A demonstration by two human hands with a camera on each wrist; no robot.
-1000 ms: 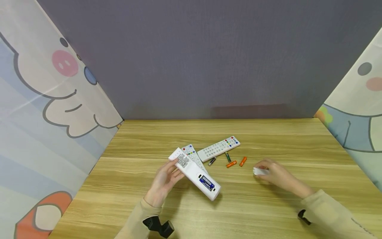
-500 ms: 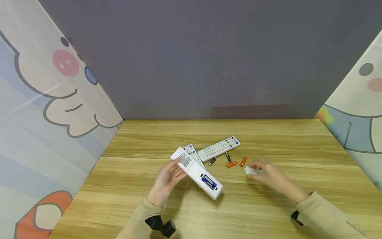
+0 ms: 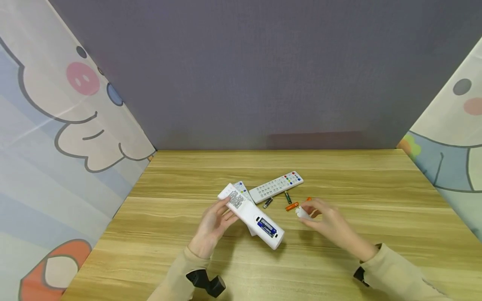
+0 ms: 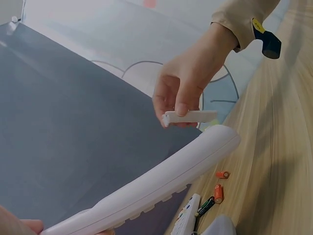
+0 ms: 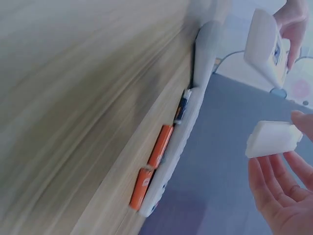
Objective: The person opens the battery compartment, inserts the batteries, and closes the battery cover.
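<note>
My left hand [image 3: 211,228] grips a white remote control [image 3: 248,213] by its far left end, back side up and tilted above the table. Its battery compartment lies uncovered, with blue batteries [image 3: 266,227] inside. Between thumb and fingers, my right hand [image 3: 326,219] pinches a small white battery cover [image 3: 303,213], a short way right of the remote's compartment end. In the left wrist view the cover [image 4: 190,116] hovers just over that end of the remote [image 4: 166,171]. The right wrist view shows the cover [image 5: 275,139] held by its edges.
A white remote [image 3: 276,187] lies face up behind; another [image 3: 244,190] is partly hidden under the held one. Near them lie a green-and-black battery [image 3: 288,197], a dark battery [image 3: 267,203] and orange batteries [image 3: 291,206]. A grey panel [image 3: 263,83] backs the wooden table [image 3: 180,175].
My right hand has moved left with the battery cover, closing in on the held remote and overlapping an orange battery. The left hand and its remote have shifted slightly right.
</note>
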